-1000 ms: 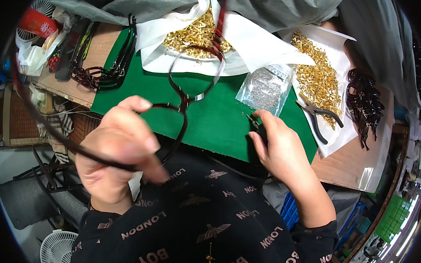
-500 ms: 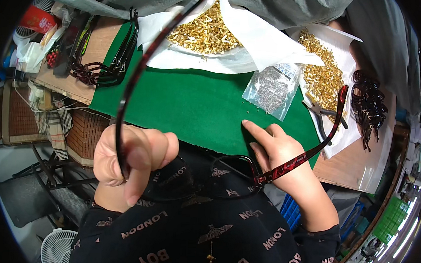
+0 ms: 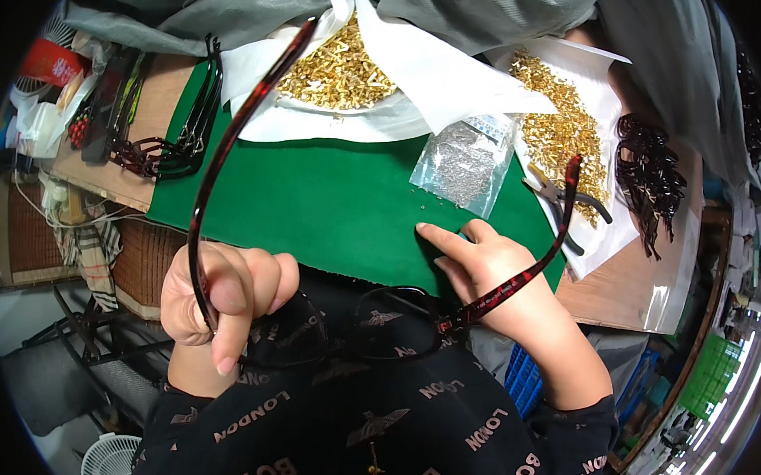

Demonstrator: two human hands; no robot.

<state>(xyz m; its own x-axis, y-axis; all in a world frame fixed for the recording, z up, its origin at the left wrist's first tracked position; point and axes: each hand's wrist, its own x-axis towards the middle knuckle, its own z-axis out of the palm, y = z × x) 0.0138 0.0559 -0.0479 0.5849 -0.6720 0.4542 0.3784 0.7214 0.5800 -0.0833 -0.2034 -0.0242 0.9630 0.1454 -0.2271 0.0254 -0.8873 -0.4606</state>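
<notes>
My left hand [image 3: 233, 302] grips a pair of dark tortoiseshell eyeglasses [image 3: 499, 293] by one temple, fingers curled around it; the temples stick up and the rims hang over my dark patterned top. My right hand [image 3: 475, 265] lies at the green mat [image 3: 313, 203], behind the right temple, with its index finger stretched out on the surface and the others slightly bent apart. Just beyond it lie a clear bag of tiny silver pieces [image 3: 464, 160] and pliers with black handles [image 3: 592, 202]. Whether anything small lies under my right fingers is hidden.
Gold small parts [image 3: 339, 61] sit on white paper, with a second gold pile [image 3: 557, 135] at right. Dark glasses parts [image 3: 650, 176] lie far right, assembled frames [image 3: 163, 155] at left. Grey cloth [image 3: 464, 7] runs along the back; a chair [image 3: 60, 348] stands lower left.
The glasses have swung over from an angled, blurred position to temples pointing up, rims lowered toward me. My left hand has turned with them. My right hand's index finger has stretched out along the mat.
</notes>
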